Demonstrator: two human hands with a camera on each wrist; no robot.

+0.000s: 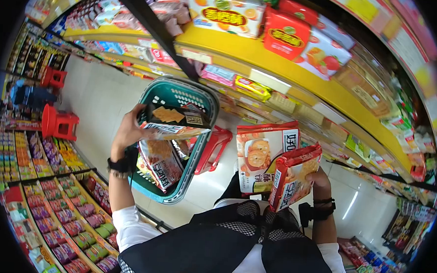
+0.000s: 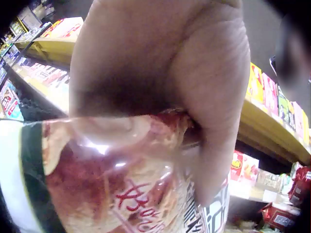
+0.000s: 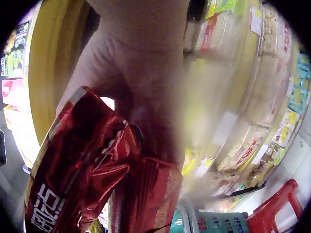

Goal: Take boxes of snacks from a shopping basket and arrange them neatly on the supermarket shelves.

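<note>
Left hand (image 1: 130,126) pinches one black packet (image 1: 172,117) over one green basket (image 1: 163,198), more packets inside. Just right, one red stool (image 1: 217,149). Farther right, right hand (image 1: 318,181), fingers gripping two red packets (image 1: 295,176), overlapping.

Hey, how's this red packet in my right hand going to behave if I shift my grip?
The red packet may feel slippery, since its wrapper looks glossy. That wrapper is creased near the right hand, so it will probably crumple there. The food pictured on it looks like biscuits, so the contents could break if squeezed hard.
</note>
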